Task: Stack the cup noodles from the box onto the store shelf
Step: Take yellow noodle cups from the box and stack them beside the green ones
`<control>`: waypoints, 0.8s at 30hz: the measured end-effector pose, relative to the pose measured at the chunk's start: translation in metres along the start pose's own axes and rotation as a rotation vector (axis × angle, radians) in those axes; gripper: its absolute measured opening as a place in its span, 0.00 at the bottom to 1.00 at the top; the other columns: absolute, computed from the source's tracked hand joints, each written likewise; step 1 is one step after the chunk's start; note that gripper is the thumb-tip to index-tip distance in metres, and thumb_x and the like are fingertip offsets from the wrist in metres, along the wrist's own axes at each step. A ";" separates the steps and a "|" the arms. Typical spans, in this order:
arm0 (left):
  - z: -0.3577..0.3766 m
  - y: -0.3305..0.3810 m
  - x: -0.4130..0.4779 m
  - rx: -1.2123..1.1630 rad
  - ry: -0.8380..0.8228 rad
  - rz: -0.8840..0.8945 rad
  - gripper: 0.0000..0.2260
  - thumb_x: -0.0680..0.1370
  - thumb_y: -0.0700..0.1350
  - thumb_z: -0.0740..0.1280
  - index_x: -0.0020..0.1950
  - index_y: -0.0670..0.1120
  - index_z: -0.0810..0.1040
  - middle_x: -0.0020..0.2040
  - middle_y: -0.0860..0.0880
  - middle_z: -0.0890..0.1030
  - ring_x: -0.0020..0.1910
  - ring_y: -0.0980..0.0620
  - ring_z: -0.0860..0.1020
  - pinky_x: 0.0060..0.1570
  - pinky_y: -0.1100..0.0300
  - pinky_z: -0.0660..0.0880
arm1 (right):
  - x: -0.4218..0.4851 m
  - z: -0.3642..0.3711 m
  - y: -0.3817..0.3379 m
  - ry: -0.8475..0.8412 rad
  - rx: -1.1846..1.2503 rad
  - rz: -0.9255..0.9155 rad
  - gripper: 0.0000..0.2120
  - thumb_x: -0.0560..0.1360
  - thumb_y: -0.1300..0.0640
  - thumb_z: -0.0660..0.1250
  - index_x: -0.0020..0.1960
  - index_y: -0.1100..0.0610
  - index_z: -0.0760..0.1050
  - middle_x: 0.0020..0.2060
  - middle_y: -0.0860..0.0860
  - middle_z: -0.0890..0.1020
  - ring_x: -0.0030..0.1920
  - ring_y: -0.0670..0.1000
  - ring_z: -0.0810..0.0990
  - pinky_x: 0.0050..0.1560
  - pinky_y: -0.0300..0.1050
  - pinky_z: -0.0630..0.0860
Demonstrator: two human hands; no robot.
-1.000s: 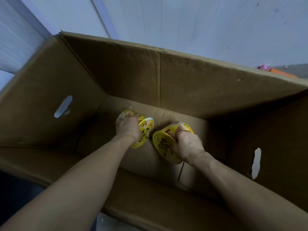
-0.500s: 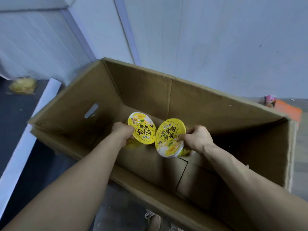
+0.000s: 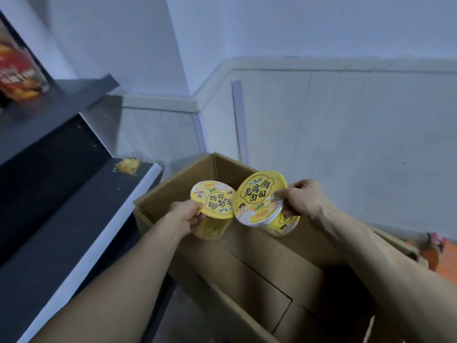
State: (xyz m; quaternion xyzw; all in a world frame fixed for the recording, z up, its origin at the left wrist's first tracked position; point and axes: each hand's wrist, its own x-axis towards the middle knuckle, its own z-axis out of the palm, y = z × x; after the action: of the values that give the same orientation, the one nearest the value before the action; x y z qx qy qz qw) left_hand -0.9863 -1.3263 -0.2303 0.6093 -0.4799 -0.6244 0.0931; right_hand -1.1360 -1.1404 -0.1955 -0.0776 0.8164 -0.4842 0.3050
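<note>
Two yellow cup noodles hang above the open cardboard box (image 3: 173, 184), lids tilted toward me. My left hand (image 3: 185, 215) grips the left cup noodle (image 3: 214, 201) by its side and rim. My right hand (image 3: 305, 200) grips the right cup noodle (image 3: 259, 198), fingers curled over the lid edge. The two lids touch side by side. The dark store shelf (image 3: 74, 199) runs along the left, its lower board level with the cups.
A small yellow packet (image 3: 127, 165) lies at the far end of the lower shelf board. A red snack pack (image 3: 21, 75) stands on the upper shelf at top left. White panelled walls stand behind the box. An orange object (image 3: 439, 258) sits at the right edge.
Both hands have lifted the two cups from the bottom of the box to above its rim. My view has risen and turned left, bringing the shelf into sight.
</note>
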 end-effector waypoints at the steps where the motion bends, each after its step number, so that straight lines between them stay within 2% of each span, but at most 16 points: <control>1: -0.006 0.006 -0.007 -0.043 -0.008 0.000 0.07 0.79 0.36 0.65 0.41 0.43 0.73 0.24 0.51 0.72 0.31 0.53 0.74 0.47 0.53 0.76 | -0.006 -0.002 -0.011 -0.005 0.028 -0.017 0.05 0.71 0.63 0.71 0.39 0.62 0.76 0.26 0.53 0.79 0.22 0.50 0.78 0.38 0.49 0.82; 3: -0.019 0.020 -0.024 -0.124 -0.025 0.014 0.07 0.79 0.37 0.64 0.41 0.44 0.73 0.25 0.51 0.71 0.31 0.54 0.73 0.45 0.55 0.75 | -0.019 -0.004 -0.035 -0.013 0.066 -0.067 0.08 0.73 0.65 0.69 0.36 0.62 0.75 0.27 0.55 0.78 0.23 0.51 0.77 0.34 0.45 0.81; 5: -0.031 0.033 -0.038 -0.192 -0.031 0.036 0.08 0.80 0.37 0.63 0.40 0.45 0.72 0.21 0.53 0.69 0.31 0.55 0.72 0.40 0.58 0.72 | -0.031 -0.003 -0.056 -0.027 0.103 -0.110 0.08 0.74 0.65 0.68 0.36 0.63 0.75 0.27 0.55 0.77 0.23 0.51 0.76 0.36 0.47 0.81; 9: -0.059 0.055 -0.069 -0.292 0.021 0.123 0.09 0.80 0.38 0.62 0.40 0.45 0.71 0.31 0.52 0.67 0.31 0.55 0.71 0.38 0.60 0.70 | -0.052 0.006 -0.091 -0.051 0.165 -0.174 0.06 0.74 0.65 0.68 0.39 0.64 0.74 0.27 0.56 0.76 0.21 0.51 0.75 0.34 0.46 0.81; 13: -0.098 0.063 -0.092 -0.373 0.085 0.182 0.07 0.80 0.38 0.63 0.42 0.45 0.72 0.31 0.51 0.68 0.31 0.55 0.72 0.37 0.60 0.71 | -0.074 0.023 -0.116 -0.113 0.211 -0.228 0.05 0.75 0.65 0.67 0.40 0.65 0.75 0.28 0.57 0.76 0.20 0.51 0.75 0.31 0.45 0.81; 15: -0.118 0.065 -0.101 -0.398 0.129 0.201 0.05 0.79 0.38 0.64 0.43 0.44 0.72 0.30 0.51 0.70 0.28 0.55 0.74 0.34 0.59 0.71 | -0.084 0.031 -0.127 -0.153 0.233 -0.244 0.06 0.74 0.65 0.68 0.39 0.65 0.74 0.28 0.57 0.75 0.19 0.51 0.74 0.30 0.43 0.80; 19: -0.159 0.061 -0.118 -0.432 0.209 0.234 0.09 0.78 0.38 0.66 0.39 0.43 0.73 0.18 0.53 0.70 0.17 0.57 0.73 0.32 0.59 0.72 | -0.105 0.050 -0.145 -0.243 0.260 -0.283 0.09 0.74 0.66 0.67 0.35 0.64 0.72 0.26 0.57 0.74 0.20 0.52 0.73 0.28 0.41 0.79; 24: -0.216 0.044 -0.144 -0.505 0.284 0.255 0.09 0.78 0.38 0.66 0.39 0.43 0.73 0.16 0.53 0.70 0.15 0.57 0.73 0.33 0.58 0.72 | -0.139 0.085 -0.166 -0.352 0.246 -0.341 0.09 0.73 0.67 0.67 0.35 0.65 0.73 0.25 0.56 0.73 0.22 0.51 0.72 0.29 0.41 0.80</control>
State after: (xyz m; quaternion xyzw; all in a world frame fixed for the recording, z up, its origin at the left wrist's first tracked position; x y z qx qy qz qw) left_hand -0.7886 -1.3529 -0.0580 0.5830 -0.3643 -0.6159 0.3848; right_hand -1.0044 -1.2311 -0.0270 -0.2593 0.6611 -0.6030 0.3635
